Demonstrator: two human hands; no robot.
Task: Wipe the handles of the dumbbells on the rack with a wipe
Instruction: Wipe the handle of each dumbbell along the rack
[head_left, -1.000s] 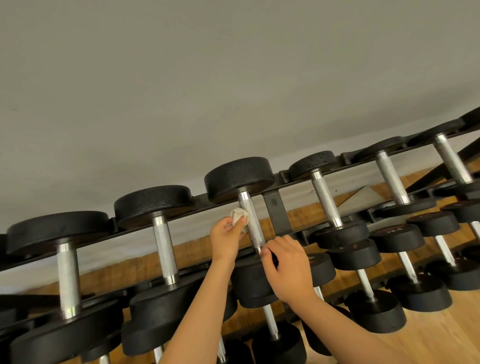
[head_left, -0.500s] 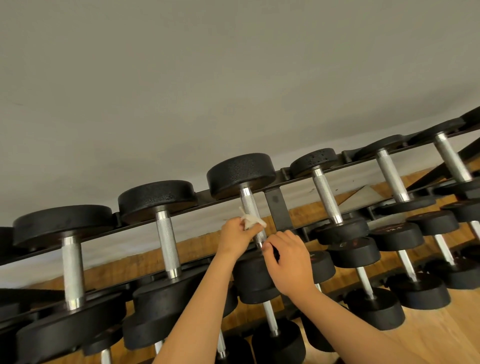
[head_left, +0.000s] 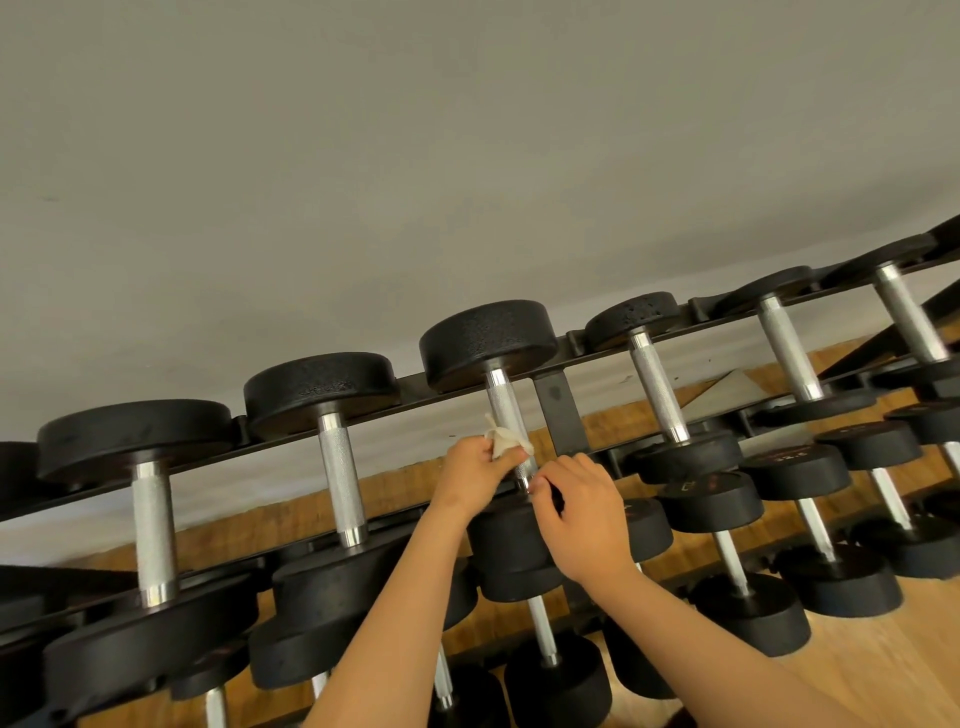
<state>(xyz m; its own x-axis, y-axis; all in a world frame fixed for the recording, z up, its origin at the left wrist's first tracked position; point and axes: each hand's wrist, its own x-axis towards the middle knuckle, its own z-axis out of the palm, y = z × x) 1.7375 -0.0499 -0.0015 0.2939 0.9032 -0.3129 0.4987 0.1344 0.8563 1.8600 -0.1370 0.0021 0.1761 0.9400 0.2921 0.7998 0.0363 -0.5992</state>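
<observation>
A black rack holds several black dumbbells with knurled silver handles. My left hand pinches a small crumpled white wipe against the lower half of the middle top-row dumbbell's handle. My right hand rests with curled fingers on that dumbbell's near head, its fingertips by the base of the handle. The handle's lowest part is hidden behind both hands.
Neighbouring top-row handles stand to the left and to the right. Lower tiers hold smaller dumbbells. A grey wall rises behind the rack, and a wooden floor shows at the lower right.
My left hand has slid the wipe down the handle from near its upper part toward the lower end. My right hand has stayed on the near head.
</observation>
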